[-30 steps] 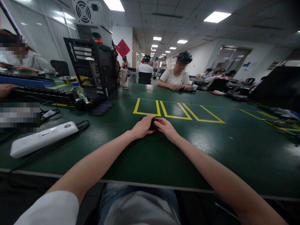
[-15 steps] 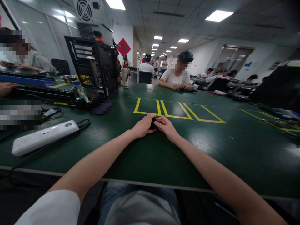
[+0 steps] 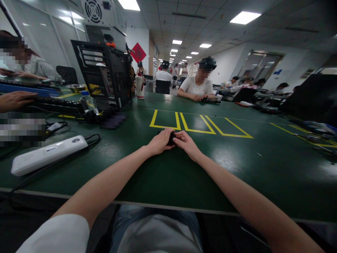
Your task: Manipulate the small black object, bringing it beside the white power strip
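A small black object (image 3: pixel 171 139) sits between my two hands on the green table (image 3: pixel 168 179), just in front of the yellow tape outlines (image 3: pixel 164 127). From the left, my left hand (image 3: pixel 161 141) wraps round it and covers much of it. My right hand (image 3: pixel 184 141) meets it from the right, with thumb and fingertips closed on its right side. What exactly the object is, I cannot make out.
To the left lie a white power strip (image 3: pixel 50 154) with a black cable and an open black computer case (image 3: pixel 105 73). A paper cup (image 3: pixel 140 87) stands beside the case. Another person (image 3: pixel 197 82) sits across the table. Tools (image 3: pixel 313 138) lie at the right.
At the left edge, another person's hand has moved further into view, to the right over the dark equipment. My own hands hold nearly the same pose round the black object.
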### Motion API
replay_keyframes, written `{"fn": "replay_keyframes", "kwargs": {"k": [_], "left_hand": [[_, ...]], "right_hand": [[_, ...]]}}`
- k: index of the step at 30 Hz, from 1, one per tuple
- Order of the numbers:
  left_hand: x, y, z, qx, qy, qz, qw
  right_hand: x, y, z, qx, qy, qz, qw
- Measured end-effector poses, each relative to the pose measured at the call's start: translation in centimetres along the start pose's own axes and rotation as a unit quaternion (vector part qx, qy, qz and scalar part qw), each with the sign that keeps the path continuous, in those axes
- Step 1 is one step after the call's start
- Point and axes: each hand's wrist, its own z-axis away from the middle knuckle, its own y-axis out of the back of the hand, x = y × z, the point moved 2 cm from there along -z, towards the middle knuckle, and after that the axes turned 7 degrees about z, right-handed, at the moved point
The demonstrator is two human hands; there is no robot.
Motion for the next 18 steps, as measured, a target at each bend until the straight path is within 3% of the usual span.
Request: {"fn": "replay_keyframes", "kwargs": {"k": [7, 13, 18], "left_hand": [[0.0, 0.0, 0.0, -0.008, 0.006, -0.004, 1.000], [0.0, 0.2, 0.0, -0.010, 0.005, 0.006, 1.000], [0.2, 0.2, 0.0, -0.007, -0.002, 0.001, 1.000]], "right_hand": [[0.9, 0.1, -0.7, 0.005, -0.035, 0.008, 0.999], [0.0, 0.1, -0.2, -0.028, 0.015, -0.013, 0.999], [0.1, -0.1, -0.1, 0.016, -0.023, -0.020, 0.999]]}}
